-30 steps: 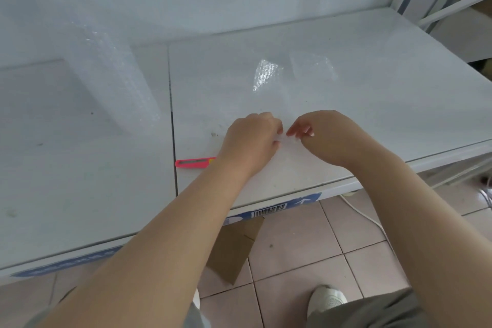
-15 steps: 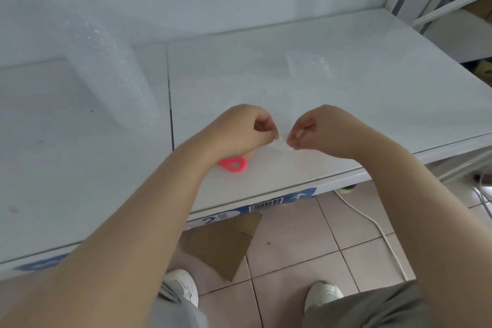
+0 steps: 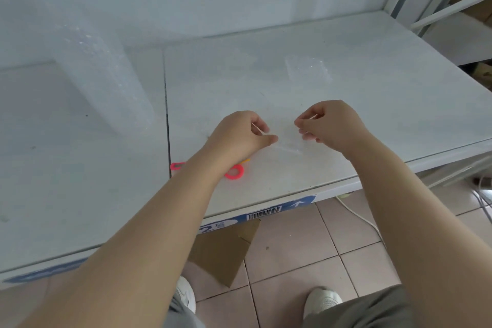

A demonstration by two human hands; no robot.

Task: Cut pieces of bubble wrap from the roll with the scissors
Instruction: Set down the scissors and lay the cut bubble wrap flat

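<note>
Hard to make out against the pale table [image 3: 372,120]: a small clear piece of bubble wrap [image 3: 288,142], held low over the top near the front edge, its outline only faintly traced by a few glints. Pinched at its left end by the left hand [image 3: 242,136], fingers curled in and thumb stretched toward the sheet; pinched at its right end by the right hand [image 3: 330,125], fingertips bunched tight together. Exact grip under the curled fingers hidden from above.

Mostly covered by the left wrist and forearm: the scissors [image 3: 234,172], lying on the table just behind the front edge. Showing only one pink handle loop on the right of the arm, a scrap of pink on its left, and a sliver of yellow near the wrist. Blades out of sight.

Well apart on the left, standing upright: the roll [image 3: 106,80] of bubble wrap, top cut off by the frame.

Farther back on the right, flat on the table: a second cut square [image 3: 306,70], faint and nearly see-through.

Along the table's front lip, a barcode label [image 3: 263,213]. Below, on the tiled floor, a piece of cardboard [image 3: 223,250], a white cable [image 3: 356,214] and two pale shoes, partly hidden by arms and trousers.
</note>
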